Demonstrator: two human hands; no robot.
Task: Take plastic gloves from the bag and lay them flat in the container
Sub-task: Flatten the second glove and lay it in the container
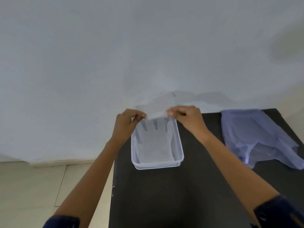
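Nearest us, two dark sleeve cuffs and bare forearms reach out over the black worktop [181,195], which is bare along its near edge. Midway up, close to the left edge, sits the clear plastic container [180,146], and a thin see-through glove [154,142] already lies inside it, fingers pointing to the far end. Over to the right, near the far right corner, the pale bluish bag [256,137] lies slack and crumpled on the worktop, well apart from the container. Now at the container's far rim: the left hand [127,123] is closed in a pinch on the left edge of another filmy sheet [158,111], the right hand [187,118] is pinched on its right edge, and the sheet hangs stretched between them, just above the far rim. It looks like a glove about to be laid; its shape is too faint against the white wall to be sure. To do this well, I'd keep it taut between both pinches, line it up over the one below, lower it evenly and let go together so nothing folds or clings. No brand, label or writing can be read anywhere.
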